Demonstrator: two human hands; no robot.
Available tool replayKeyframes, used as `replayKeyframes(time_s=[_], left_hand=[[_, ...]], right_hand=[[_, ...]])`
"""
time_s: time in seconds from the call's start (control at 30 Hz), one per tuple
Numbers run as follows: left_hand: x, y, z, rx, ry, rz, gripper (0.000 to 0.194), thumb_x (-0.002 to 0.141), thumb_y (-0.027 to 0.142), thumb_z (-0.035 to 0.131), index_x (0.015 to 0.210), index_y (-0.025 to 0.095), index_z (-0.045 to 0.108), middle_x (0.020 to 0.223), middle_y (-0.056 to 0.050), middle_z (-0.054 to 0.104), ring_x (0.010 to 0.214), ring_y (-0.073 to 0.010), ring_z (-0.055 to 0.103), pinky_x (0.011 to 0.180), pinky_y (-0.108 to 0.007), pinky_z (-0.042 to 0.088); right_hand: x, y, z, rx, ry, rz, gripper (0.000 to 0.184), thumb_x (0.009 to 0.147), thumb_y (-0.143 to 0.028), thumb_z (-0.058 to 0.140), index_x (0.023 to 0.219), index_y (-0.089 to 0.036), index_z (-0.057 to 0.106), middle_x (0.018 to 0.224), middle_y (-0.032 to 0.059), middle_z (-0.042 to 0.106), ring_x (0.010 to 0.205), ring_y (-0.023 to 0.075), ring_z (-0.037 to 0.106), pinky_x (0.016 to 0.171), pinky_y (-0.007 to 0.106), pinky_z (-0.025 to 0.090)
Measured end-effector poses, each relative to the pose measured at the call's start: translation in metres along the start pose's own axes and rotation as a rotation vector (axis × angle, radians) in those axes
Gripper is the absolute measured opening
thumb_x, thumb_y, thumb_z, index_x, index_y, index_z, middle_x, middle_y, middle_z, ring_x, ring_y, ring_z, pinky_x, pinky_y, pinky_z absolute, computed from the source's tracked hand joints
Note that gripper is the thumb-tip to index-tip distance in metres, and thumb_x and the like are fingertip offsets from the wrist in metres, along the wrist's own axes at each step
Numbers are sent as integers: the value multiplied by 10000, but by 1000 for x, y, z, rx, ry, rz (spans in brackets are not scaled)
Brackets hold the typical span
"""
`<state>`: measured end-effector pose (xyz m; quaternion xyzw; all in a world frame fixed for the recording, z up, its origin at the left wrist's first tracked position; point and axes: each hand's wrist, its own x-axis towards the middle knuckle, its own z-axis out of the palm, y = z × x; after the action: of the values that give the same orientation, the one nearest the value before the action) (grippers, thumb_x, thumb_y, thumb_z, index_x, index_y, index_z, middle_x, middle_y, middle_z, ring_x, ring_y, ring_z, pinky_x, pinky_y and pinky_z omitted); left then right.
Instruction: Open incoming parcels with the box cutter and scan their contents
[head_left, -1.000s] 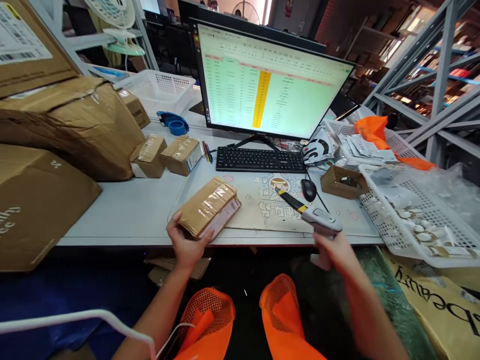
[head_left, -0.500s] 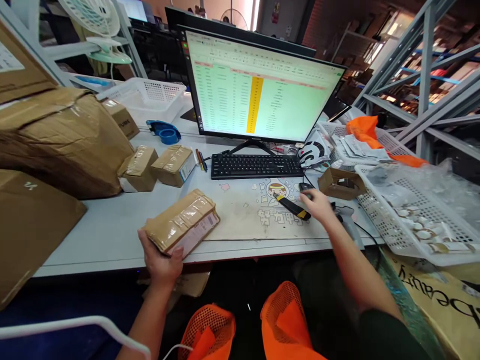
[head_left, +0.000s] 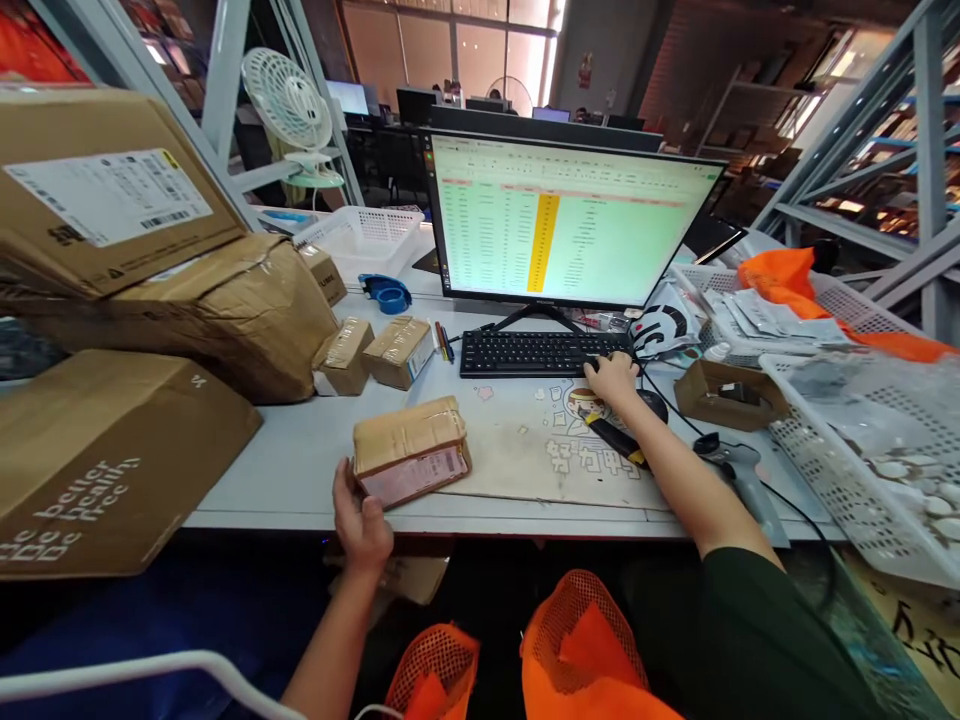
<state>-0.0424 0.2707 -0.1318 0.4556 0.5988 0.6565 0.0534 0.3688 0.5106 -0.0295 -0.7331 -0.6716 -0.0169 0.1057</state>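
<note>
A taped brown parcel box (head_left: 409, 445) with a pale label on its front side rests on the desk near the front edge. My left hand (head_left: 361, 520) is at the box's left end, thumb and fingers apart, touching or nearly touching it. My right hand (head_left: 613, 378) lies on the right part of the black keyboard (head_left: 525, 355), fingers spread over the keys. Under my right forearm is a yellow and black utility knife (head_left: 615, 438) on the printed desk mat (head_left: 517, 470). A black mouse (head_left: 654, 404) sits just right of that forearm, partly hidden.
The monitor (head_left: 562, 230) behind the keyboard shows a spreadsheet. Two small boxes (head_left: 401, 352) and larger cartons (head_left: 135, 440) stand at the left, near a blue tape roll (head_left: 391, 296). At the right are an open small box (head_left: 727, 395), a scanner (head_left: 746, 480) and white baskets (head_left: 847, 470).
My right hand has moved from the mouse up to the keyboard. The tilted parcel box in my left hand has been set down, and that hand's grip has loosened. The view has shifted.
</note>
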Motion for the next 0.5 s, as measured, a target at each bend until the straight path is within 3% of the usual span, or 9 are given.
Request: replayKeyframes(time_s=[0.1, 0.17, 0.23, 0.3, 0.4, 0.5], left_hand=[[18, 8, -3, -158, -103, -144, 893, 967, 777, 477, 1615, 168, 400, 1523, -206, 541, 1412, -340, 552, 1201, -461, 448], [37, 18, 2, -138, -153, -218, 789, 951, 697, 585, 1553, 197, 486, 1527, -172, 548, 1425, -331, 537, 1238, -454, 408], [58, 29, 17, -83, -170, -260, 664, 911, 585, 674, 1439, 190, 595, 1485, -154, 591, 1406, -336, 545, 1253, -463, 390], [76, 36, 39, -131, -192, -278, 569, 896, 540, 607, 1308, 154, 678, 1393, -154, 657, 1358, -348, 575, 1228, -491, 419], [86, 43, 72, -183, -363, -219, 596, 890, 560, 516, 1223, 109, 718, 1273, -171, 719, 1258, -355, 642, 1154, -517, 490], [69, 60, 81, -56, -323, 65, 556, 992, 552, 471, 1266, 125, 700, 1286, -177, 712, 1280, -330, 636, 1153, -518, 480]], right_hand=[[-42, 15, -6, 23, -54, -89, 536, 1060, -453, 436, 1449, -121, 598, 1443, 212, 590, 1348, 341, 506, 1103, 469, 378], [-81, 30, -5, -6, -121, -155, 530, 1041, -469, 499, 1434, -128, 603, 1378, 206, 639, 1302, 350, 552, 1088, 490, 404], [-117, 46, 0, -58, -141, -176, 505, 1023, -426, 546, 1417, -118, 612, 1333, 217, 658, 1267, 374, 578, 1064, 525, 430], [-145, 58, 5, -56, -99, -188, 480, 1022, -341, 532, 1423, -88, 604, 1298, 233, 663, 1217, 377, 605, 1041, 533, 462], [-176, 63, 3, 132, 9, -316, 459, 1034, -285, 471, 1406, -58, 615, 1227, 232, 669, 1121, 340, 647, 1001, 490, 527], [-206, 47, -14, 409, 130, -533, 437, 1051, -302, 471, 1422, -121, 615, 1212, 188, 659, 1072, 287, 668, 944, 431, 581]])
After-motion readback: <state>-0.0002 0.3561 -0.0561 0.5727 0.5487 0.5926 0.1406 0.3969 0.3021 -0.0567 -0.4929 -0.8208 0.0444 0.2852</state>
